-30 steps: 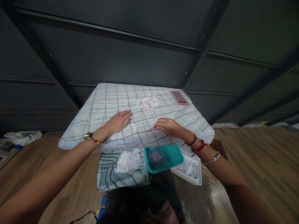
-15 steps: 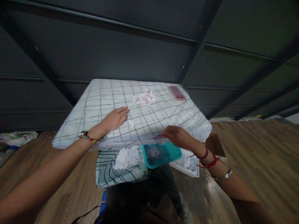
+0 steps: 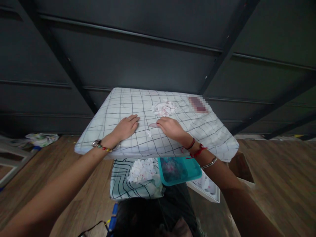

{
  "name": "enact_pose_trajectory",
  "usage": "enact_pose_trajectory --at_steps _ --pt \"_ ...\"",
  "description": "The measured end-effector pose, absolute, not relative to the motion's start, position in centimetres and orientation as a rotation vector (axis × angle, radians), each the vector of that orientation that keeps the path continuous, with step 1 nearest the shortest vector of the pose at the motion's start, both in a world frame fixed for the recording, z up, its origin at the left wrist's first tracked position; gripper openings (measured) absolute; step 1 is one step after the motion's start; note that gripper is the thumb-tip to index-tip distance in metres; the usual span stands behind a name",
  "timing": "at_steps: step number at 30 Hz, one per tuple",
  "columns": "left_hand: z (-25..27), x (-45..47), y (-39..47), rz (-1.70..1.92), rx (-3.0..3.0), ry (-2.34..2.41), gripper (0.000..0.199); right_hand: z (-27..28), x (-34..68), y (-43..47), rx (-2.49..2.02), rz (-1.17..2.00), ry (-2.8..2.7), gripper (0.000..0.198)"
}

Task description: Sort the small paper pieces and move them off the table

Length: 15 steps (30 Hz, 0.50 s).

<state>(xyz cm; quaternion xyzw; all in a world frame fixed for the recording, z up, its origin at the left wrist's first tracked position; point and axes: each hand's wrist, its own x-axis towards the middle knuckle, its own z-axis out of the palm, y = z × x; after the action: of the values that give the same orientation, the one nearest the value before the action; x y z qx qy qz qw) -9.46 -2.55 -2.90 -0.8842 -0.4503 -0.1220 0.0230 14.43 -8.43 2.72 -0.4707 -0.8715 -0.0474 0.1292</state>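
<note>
My left hand (image 3: 126, 127) rests flat on the checked cloth (image 3: 103, 131) over the table, its fingers stretched out and holding nothing. In my right hand (image 3: 171, 127) the fingers are pinched on a small translucent pinkish bag (image 3: 153, 125), held low above the cloth. A small white paper piece (image 3: 148, 133) lies between the two hands. Just beyond my right hand is a heap of white paper slips (image 3: 164, 107) with reddish marks. Below the table's front edge, a teal basket (image 3: 195, 173) holds clear and reddish small items, too blurred to name.
A larger pile of paper slips (image 3: 143, 169) lies on a dark-lined cloth by my lap. Beside the basket stands a white box (image 3: 207, 191), with a brown carton (image 3: 243, 168) further right. A blurred-out reddish rectangle (image 3: 198, 104) lies at the table's back right. Dark panels (image 3: 133, 59) rise behind.
My right hand has moved from above the basket up and inward over the table, carrying the translucent bag. My left hand stays on the cloth. The view has shifted slightly.
</note>
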Motion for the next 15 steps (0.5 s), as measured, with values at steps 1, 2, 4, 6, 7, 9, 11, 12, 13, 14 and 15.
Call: enact_pose_trajectory --at_steps 1,2,4,6,7,9,11,12,13,14,15 --pt "-2.8 -9.5 -2.6 -0.377 -2.737 -1.402 0.048 2.6 14.9 -8.4 -1.369 -0.139 -2.527 0.025" --pt "-2.7 -9.4 -2.7 -0.378 -2.735 -1.412 0.048 2.6 15.7 -8.6 -1.364 -0.132 -2.517 0.024" --pt "-2.5 -9.3 -2.9 -0.381 -2.734 -1.418 0.048 2.4 18.0 -9.5 -1.379 -0.149 -2.486 0.025" --pt "-2.4 -9.1 -3.1 -0.389 -2.742 -1.394 0.048 2.2 20.5 -11.1 -1.394 -0.167 -2.457 0.024" --pt "-2.3 -8.9 -3.2 -0.397 -2.748 -1.371 0.049 2.1 21.5 -12.0 -1.403 -0.173 -2.445 0.024" --pt "-2.3 -8.6 -3.4 -0.406 -2.782 -1.300 0.049 1.7 22.6 -14.1 -1.420 -0.178 -2.442 0.022" --pt "-2.3 -8.2 -3.5 -0.394 -2.822 -1.241 0.049 1.2 22.9 -16.2 -1.418 -0.202 -2.429 0.021" --pt "-2.4 -8.1 -3.5 -0.383 -2.835 -1.227 0.049 1.0 22.8 -17.2 -1.407 -0.222 -2.420 0.021" --pt "-2.4 -8.0 -3.6 -0.371 -2.843 -1.223 0.050 0.9 22.7 -18.0 -1.386 -0.249 -2.420 0.021" --pt "-2.5 -8.0 -3.5 -0.361 -2.845 -1.226 0.050 0.8 22.6 -18.7 -1.372 -0.279 -2.422 0.022" --pt "-2.5 -8.1 -3.5 -0.352 -2.846 -1.231 0.050 0.8 22.5 -19.2 -1.357 -0.305 -2.431 0.022"
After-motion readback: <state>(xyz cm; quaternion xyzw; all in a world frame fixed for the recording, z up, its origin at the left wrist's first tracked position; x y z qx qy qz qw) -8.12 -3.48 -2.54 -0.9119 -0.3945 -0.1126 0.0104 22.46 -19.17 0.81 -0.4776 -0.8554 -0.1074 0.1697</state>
